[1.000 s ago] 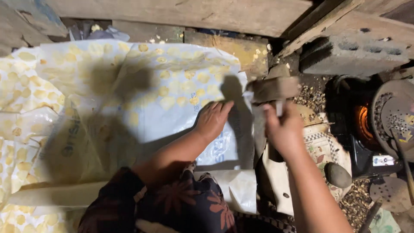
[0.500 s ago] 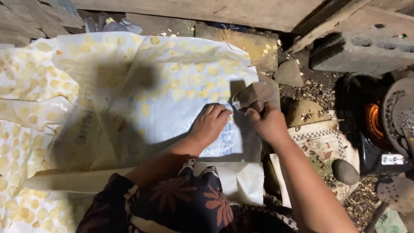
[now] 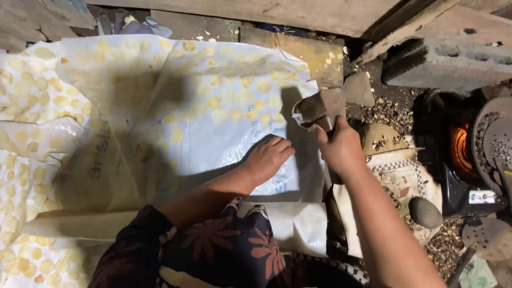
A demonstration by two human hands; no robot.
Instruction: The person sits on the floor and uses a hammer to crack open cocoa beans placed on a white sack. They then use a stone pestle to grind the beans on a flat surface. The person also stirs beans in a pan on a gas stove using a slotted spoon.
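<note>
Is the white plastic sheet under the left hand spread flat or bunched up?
Spread mostly flat: the white plastic sheet lies open with shallow creases, and the left hand presses palm-down on it.

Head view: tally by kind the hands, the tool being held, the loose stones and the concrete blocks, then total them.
Hands: 2, left hand flat on the white sheet, right hand gripping the mallet.
Wooden mallet: 1
Loose stones: 2, a flat stone and a round stone.
Concrete block: 1
Total: 6
</note>
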